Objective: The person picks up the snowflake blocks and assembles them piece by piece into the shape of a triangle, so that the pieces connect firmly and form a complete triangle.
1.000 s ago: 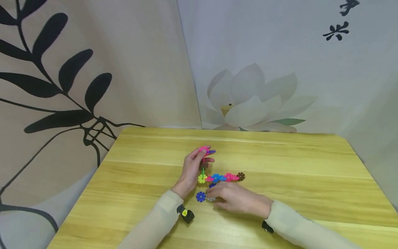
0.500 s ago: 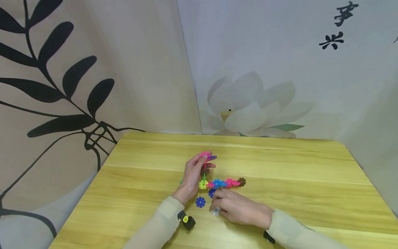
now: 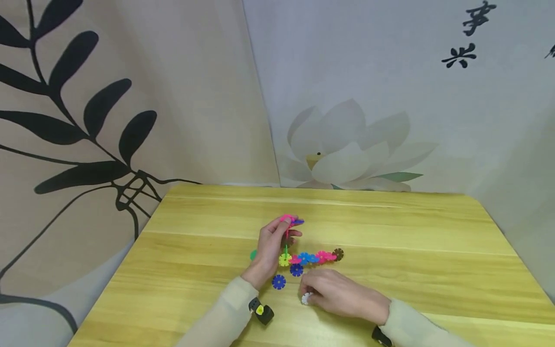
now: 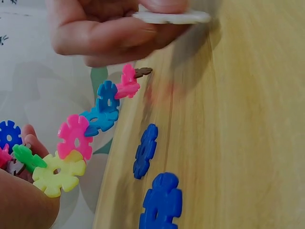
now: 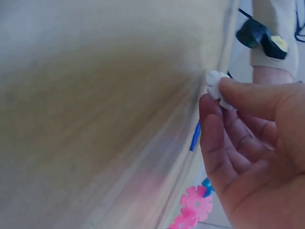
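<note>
One white disc (image 3: 306, 299) is pinched in the right hand (image 3: 327, 291), apart from the left hand (image 3: 270, 243).
The left hand pinches one chain (image 3: 321, 257), including one yellow disc (image 3: 284, 260) and two light-blue discs (image 3: 304, 259); between the hands lie two loose dark-blue discs (image 3: 279, 282); beside the left hand, one green disc (image 3: 253, 254).

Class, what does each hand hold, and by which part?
Right hand: a white disc, pinched across its flat faces. Left hand: the linked chain, by a raised pink piece.
</note>
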{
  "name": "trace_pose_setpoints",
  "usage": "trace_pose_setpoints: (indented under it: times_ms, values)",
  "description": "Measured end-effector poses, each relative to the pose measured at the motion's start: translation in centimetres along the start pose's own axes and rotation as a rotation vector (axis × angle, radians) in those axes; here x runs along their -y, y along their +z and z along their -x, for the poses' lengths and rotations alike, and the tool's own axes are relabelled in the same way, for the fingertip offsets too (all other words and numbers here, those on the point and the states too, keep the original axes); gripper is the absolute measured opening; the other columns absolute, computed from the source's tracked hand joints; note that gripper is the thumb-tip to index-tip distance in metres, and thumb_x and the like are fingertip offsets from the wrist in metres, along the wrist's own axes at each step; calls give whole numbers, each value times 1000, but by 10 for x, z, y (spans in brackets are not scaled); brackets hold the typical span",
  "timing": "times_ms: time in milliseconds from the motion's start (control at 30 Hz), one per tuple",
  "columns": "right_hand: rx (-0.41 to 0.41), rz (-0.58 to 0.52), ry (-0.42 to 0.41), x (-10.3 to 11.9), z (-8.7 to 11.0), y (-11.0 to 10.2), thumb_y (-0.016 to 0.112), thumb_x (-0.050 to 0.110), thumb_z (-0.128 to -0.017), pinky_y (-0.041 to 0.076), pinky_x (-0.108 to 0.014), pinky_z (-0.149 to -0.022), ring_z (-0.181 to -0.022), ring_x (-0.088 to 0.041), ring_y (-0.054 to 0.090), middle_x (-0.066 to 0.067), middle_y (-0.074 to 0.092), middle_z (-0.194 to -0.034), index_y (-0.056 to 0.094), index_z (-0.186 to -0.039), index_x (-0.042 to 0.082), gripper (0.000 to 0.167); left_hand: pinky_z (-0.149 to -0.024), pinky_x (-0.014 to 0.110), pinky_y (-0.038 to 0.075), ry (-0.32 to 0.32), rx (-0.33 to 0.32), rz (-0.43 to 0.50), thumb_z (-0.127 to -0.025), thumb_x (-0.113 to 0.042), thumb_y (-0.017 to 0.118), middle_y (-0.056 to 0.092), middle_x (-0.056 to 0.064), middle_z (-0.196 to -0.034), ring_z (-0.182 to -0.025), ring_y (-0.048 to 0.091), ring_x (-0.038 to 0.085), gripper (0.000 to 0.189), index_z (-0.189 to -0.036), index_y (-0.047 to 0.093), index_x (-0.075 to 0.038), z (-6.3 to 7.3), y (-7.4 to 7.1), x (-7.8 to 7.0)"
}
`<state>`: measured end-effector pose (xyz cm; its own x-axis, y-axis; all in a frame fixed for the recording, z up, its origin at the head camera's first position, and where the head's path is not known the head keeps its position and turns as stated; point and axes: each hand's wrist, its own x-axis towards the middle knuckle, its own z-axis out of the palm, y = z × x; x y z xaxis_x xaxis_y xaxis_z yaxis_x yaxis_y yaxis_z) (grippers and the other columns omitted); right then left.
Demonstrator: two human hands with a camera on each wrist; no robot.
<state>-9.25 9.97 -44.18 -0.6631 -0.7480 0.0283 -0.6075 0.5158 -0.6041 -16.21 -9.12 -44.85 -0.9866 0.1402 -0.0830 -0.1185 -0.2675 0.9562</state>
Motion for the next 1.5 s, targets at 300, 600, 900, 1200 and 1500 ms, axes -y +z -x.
trace_pose_setpoints:
  times_ms: [300, 600, 900, 1200, 1500]
  values:
    - [-200, -123, 49, -1, 5, -17, 74, 8, -95, 57, -23, -76, -86, 1, 63, 14, 69, -95, 71, -101, 19, 12, -82, 35, 57, 38, 7, -45, -108, -32, 54, 73, 8, -122, -91, 72, 17, 40, -126, 68, 1, 8, -1, 4]
    - [-472, -236, 159, -2, 8, -35, 72, 12, -98, 59, -27, -67, -77, -12, 70, 9, 71, -90, 70, -103, 15, 6, -83, 38, 56, 79, 85, -105, -110, -34, 49, 74, 6, -118, -92, 71, 16, 38, -126, 69, -5, 20, 7, 3]
    - [-616, -293, 251, -4, 8, -46, 73, 6, -96, 53, -27, -50, -68, -11, 67, -1, 71, -86, 70, -104, 10, 10, -81, 35, 55, 109, 102, -121, -112, -33, 45, 73, 5, -115, -87, 66, 16, 39, -126, 66, -3, 29, 13, 5]
    - [-632, -281, 266, -6, 7, -52, 71, 3, -96, 51, -26, -50, -71, -8, 70, -2, 72, -89, 69, -106, 7, 11, -77, 32, 54, 116, 131, -131, -112, -31, 44, 71, 0, -99, -84, 63, 16, 38, -123, 65, 0, 35, 18, 6]
    - [-600, -330, 288, -6, 8, -52, 72, 7, -97, 52, -27, -53, -71, -9, 70, 0, 71, -86, 68, -107, 7, 10, -78, 32, 55, 127, 172, -136, -112, -29, 44, 69, 2, -107, -86, 63, 15, 38, -123, 65, 1, 37, 21, 6]
